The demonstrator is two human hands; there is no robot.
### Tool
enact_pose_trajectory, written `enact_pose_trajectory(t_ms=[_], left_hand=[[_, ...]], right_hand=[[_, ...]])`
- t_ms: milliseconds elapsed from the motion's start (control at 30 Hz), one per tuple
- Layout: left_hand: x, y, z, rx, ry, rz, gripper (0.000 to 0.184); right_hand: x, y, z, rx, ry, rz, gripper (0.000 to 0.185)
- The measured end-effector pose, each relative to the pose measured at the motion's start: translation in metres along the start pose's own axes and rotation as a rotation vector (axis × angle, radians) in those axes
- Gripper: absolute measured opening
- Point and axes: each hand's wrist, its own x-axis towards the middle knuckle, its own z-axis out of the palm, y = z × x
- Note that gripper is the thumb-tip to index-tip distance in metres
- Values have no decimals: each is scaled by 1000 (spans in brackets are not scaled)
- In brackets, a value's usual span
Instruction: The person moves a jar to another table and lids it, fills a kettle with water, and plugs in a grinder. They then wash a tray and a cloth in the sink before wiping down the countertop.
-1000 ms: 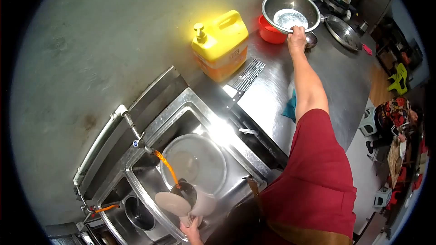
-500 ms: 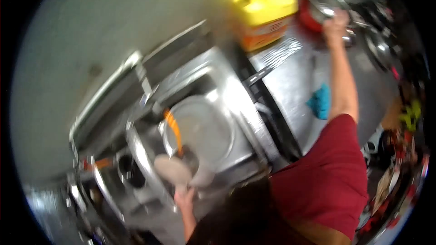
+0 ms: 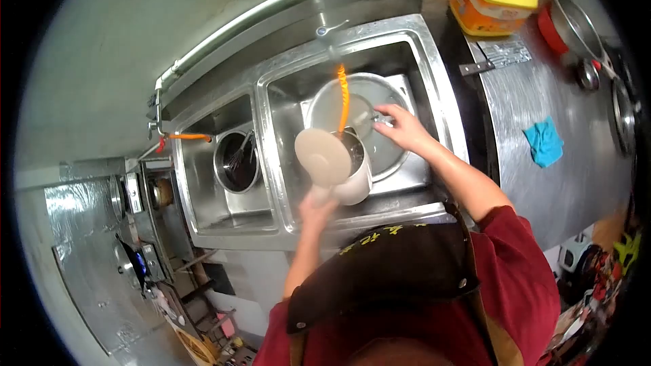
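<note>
We found the left hand nearest us, blurred, its fingers wrapped about the handle of a pale jug. The jug stood tilted over the near part of the larger of 2 sink compartments, its lid swung up and back towards the left. In our judgement, sound handling called for a firm grip low on the handle, the mouth kept level and the lid held clear of the hose. We could not read the fill level; watching the mouth closely seemed prudent.

The right hand hung above the pale basin, palm down, fingers curled and partly spread. A glassy shape lay at its fingertips; we could not tell whether it was being pinched. We considered that hand well placed to steady the jug or guide the orange hose, whose lower end met the jug's mouth. Farther back, the tap fed the hose; whether water ran, we could not establish.

Against the frame 1.0 second earlier, we noted 3 differences. The sink now sat central in view. The blue cloth, formerly part-hidden by the forearm, lay fully exposed on the steel surface. At the far end, the steel bowl, whose rim the right hand had then held, stood unattended at the red tub. The left hand's hold on the jug matched.
</note>
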Motion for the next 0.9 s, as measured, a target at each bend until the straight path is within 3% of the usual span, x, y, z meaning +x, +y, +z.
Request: enact_pose_trajectory(t_ms=[33, 133, 233, 400, 900], left_hand=[[0, 4, -1, 12, -14, 17, 36], [-3, 16, -4, -37, -80, -6, 42], [-5, 25, -8, -42, -119, -13, 43], [-5, 21, -18, 44, -164, -5, 42], [-16, 15, -16, -7, -131, -60, 33]], right_hand=[[15, 15, 18, 124, 0, 99, 58], [39, 9, 51, 495, 27, 92, 73], [42, -13, 53, 661, -88, 264, 66], [50, 8, 74, 711, -98, 203, 61], [23, -30, 64, 750, -123, 269, 60]])
